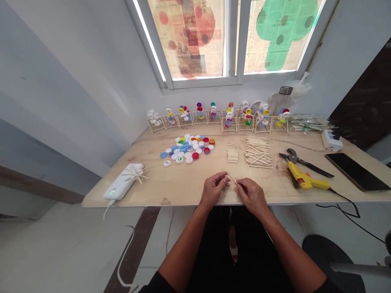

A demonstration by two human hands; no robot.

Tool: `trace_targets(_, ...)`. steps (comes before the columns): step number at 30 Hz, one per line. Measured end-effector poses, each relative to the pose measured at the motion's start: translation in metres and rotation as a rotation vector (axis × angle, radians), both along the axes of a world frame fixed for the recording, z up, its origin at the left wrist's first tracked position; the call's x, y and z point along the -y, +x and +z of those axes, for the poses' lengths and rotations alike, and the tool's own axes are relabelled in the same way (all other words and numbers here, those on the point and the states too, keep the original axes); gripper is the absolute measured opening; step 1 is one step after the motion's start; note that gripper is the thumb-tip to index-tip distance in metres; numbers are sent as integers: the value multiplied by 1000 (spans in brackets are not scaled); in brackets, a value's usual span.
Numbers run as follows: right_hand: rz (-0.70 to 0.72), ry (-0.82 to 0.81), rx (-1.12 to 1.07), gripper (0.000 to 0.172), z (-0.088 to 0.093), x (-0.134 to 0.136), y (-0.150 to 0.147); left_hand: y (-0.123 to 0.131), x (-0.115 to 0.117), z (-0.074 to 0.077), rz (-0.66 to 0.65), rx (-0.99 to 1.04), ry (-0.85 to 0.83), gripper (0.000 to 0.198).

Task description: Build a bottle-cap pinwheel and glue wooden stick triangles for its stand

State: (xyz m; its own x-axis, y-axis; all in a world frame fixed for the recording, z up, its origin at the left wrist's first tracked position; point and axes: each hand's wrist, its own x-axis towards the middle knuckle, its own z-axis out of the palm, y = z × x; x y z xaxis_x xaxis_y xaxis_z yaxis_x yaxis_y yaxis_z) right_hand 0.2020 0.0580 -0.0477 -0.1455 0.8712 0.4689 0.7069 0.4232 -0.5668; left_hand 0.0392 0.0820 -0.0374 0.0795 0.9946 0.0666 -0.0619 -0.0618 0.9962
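Observation:
My left hand [214, 189] and my right hand [251, 194] meet near the front edge of the plywood table [159, 187]. Both pinch a thin wooden stick [231, 177] between their fingertips, one hand at each end. Behind the hands lie a small stack of short sticks [232, 156] and a larger pile of long sticks [258, 151]. To the left of these, a scatter of coloured bottle caps [187, 149] covers the board.
A row of stick-and-cap models [220, 115] lines the back edge under the window. A yellow glue gun [304, 178], pliers [301, 160], a phone [356, 171] and a power strip [331, 140] lie at right. A white power bank [122, 181] sits at left.

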Motion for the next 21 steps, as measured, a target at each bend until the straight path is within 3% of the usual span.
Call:
trace_targets(5,-17,4,8,18,1,-1,-2,-7,2,-2,135,-173,91,26)
trace_targets(12,-158,21,133,23,3,6,3,-20,17,-5,261,-566,251,24)
trace_targets(17,-182,7,168,21,5,16,22,-29,30,-2,268,-813,314,23)
trace_targets(21,-120,-10,146,18,6,24,30,-38,40,2,230,-966,297,20)
